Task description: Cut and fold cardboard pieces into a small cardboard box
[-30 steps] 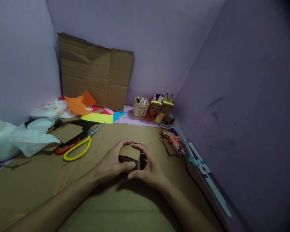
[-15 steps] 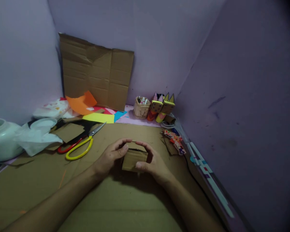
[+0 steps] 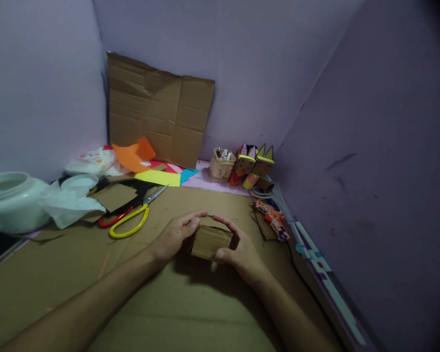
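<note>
Between my two hands is a small brown cardboard box (image 3: 210, 243), tilted a little and held just above the cardboard-covered tabletop (image 3: 161, 298). My left hand (image 3: 176, 235) grips its left side, thumb at the top left corner and fingers along the far edge. My right hand (image 3: 244, 252) closes round the right side, with the thumb on the near face and the index finger over the far edge. The fingertips of both hands almost meet behind the box. Its far side and underside are hidden.
Left of my hands lie scissors (image 3: 135, 217) with red and yellow handles, near cardboard scraps (image 3: 117, 196) and a white pot (image 3: 16, 203). Coloured paper (image 3: 135, 155), a pen holder (image 3: 222, 166) and a leaning cardboard sheet (image 3: 161, 112) stand behind. A patterned glue gun (image 3: 273, 217) with a black cord lies right.
The view has shifted slightly, so the surroundings sit further right. The box has tilted a little in my hands, and both hands keep their hold.
</note>
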{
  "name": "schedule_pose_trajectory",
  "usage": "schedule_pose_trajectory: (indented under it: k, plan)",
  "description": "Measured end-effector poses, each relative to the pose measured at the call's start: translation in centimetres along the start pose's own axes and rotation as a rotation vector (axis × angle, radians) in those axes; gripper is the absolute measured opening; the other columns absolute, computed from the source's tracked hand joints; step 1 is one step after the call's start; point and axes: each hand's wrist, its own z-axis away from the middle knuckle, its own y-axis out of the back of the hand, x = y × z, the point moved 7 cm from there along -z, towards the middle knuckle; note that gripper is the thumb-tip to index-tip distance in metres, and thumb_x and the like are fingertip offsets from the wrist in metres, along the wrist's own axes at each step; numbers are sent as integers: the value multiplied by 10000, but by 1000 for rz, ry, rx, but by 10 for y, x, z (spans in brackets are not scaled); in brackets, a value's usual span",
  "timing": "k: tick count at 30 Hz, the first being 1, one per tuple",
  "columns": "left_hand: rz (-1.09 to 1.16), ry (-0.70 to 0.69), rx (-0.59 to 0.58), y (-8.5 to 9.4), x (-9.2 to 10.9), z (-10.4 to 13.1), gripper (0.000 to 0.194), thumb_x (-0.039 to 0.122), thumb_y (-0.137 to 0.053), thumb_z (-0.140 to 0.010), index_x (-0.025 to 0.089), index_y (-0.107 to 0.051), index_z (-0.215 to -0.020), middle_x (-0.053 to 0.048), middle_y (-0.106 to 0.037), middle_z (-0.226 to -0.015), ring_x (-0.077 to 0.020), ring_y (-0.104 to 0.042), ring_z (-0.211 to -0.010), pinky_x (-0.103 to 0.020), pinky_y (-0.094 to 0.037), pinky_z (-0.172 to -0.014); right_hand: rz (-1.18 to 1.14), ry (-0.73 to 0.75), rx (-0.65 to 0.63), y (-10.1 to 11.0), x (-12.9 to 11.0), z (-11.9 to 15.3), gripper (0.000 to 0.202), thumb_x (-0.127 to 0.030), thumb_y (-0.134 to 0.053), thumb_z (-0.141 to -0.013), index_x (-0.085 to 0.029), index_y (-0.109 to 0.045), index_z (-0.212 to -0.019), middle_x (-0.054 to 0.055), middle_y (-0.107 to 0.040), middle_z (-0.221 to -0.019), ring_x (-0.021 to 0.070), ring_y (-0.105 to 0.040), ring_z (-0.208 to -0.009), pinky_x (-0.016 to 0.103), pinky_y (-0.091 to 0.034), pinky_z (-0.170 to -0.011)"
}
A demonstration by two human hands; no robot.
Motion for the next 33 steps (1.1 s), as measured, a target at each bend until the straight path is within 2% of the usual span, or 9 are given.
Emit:
schedule_pose_trajectory:
  k: [3, 5, 8, 10, 11, 17, 25, 30, 33]
  plan:
    - [46, -48, -27, -4, 2, 3, 555, 494, -566, -772, 141, -511, -1197, -129, -632, -1096, -302, -551, -1045, -397, -420, -866, 33, -13, 11, 0, 0, 0, 723, -299, -841, -447, -242, -521, -1093, 53, -617, -1035, 217, -624, -891, 392, -485, -828]
    - [39, -74, -58, -9, 2, 6, 657, 509, -568, -767, 153, -411, -1296, -132, -595, -1164, -312, -534, -1077, -408, -404, -895, 76, -2, 26, 1, 0, 1, 705, -291, -830, -470, -243, -515, -1099, 50, -618, -1024, 214, -629, -876, 388, -491, -815]
    - [-148, -143, -29, -11, 3, 10, 822, 521, -602, -738, 186, -242, -1397, -133, -420, -1365, -338, -418, -1208, -431, -318, -987, 137, 31, 46, 1, -1, 1, 688, -290, -813, -503, -248, -507, -1118, 56, -619, -1031, 222, -631, -876, 393, -497, -801]
    - [-308, -209, 23, -9, 4, 12, 834, 522, -609, -734, 195, -231, -1401, -114, -301, -1443, -332, -314, -1281, -422, -245, -1039, 173, 53, 67, 0, 0, 2, 685, -297, -807, -517, -241, -507, -1130, 64, -620, -1029, 231, -629, -874, 400, -499, -793]
    - [-354, -227, 41, -9, 3, 12, 809, 522, -593, -747, 198, -237, -1397, -110, -296, -1445, -323, -307, -1287, -416, -237, -1044, 187, 64, 78, 0, 0, 2, 684, -302, -805, -521, -239, -509, -1135, 67, -617, -1036, 235, -627, -879, 402, -499, -792]
    - [-215, -253, 20, -14, -5, 11, 550, 493, -507, -823, 214, -359, -1274, -89, -587, -1142, -257, -579, -984, -363, -412, -865, 186, 250, 105, 0, -7, 2, 603, -389, -818, -505, -286, -601, -1058, 45, -568, -1156, 258, -548, -1055, 397, -447, -891]
    - [-219, -318, 5, -20, 5, 16, 338, 444, -488, -850, 220, -451, -1100, -63, -539, -1165, -235, -554, -969, -324, -411, -826, 161, 368, 35, -5, -11, 3, 584, -501, -778, -529, -317, -608, -1056, 42, -582, -1126, 263, -516, -1096, 420, -403, -932]
    - [-148, -287, 1, -19, 0, 15, 410, 489, -505, -826, 217, -434, -1125, -80, -569, -1121, -246, -564, -953, -330, -410, -810, 127, 292, 57, -2, -7, 0, 692, -607, -747, -448, -282, -603, -1041, 66, -578, -1119, 279, -531, -1070, 401, -434, -896]
    - [-188, -248, -8, -18, -3, 14, 466, 525, -499, -816, 216, -392, -1148, -80, -604, -1025, -248, -576, -918, -335, -413, -782, 179, 298, 41, -1, -5, 1, 717, -640, -708, -476, -282, -595, -1086, 78, -546, -1168, 286, -506, -1104, 399, -417, -913]
